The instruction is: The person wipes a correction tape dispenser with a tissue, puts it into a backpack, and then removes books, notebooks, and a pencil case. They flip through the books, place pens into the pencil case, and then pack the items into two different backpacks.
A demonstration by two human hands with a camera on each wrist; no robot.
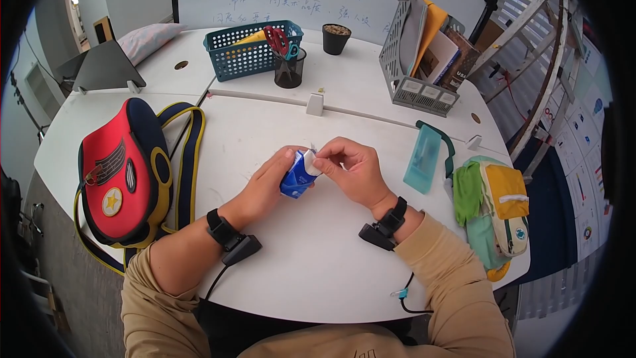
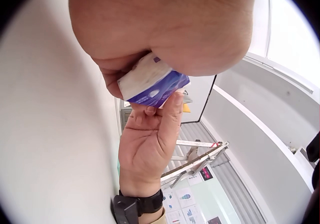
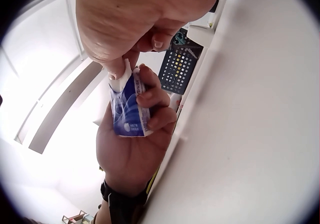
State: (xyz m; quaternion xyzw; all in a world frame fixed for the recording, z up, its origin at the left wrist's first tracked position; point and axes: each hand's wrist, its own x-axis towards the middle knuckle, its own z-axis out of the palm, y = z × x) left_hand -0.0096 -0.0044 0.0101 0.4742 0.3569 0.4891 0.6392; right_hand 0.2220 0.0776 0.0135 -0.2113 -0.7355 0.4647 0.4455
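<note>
A small blue and white packet (image 1: 297, 176) is held above the middle of the white table. The left hand (image 1: 268, 182) grips it, and in the right wrist view that hand's fingers (image 3: 159, 98) curl round one side of the packet (image 3: 128, 109). At its upper end, the right hand (image 1: 354, 171) pinches white material between thumb and index finger. In the left wrist view the packet (image 2: 154, 84) shows its blue band, with the right hand (image 2: 145, 146) close beyond it.
On the left lies a red and navy bag (image 1: 116, 179). A teal basket (image 1: 242, 66), a pen holder (image 1: 289, 73) and a plant pot (image 1: 336, 40) stand behind. To the right are a file rack (image 1: 424, 96), a teal case (image 1: 423, 159) and a colourful bag (image 1: 493, 209).
</note>
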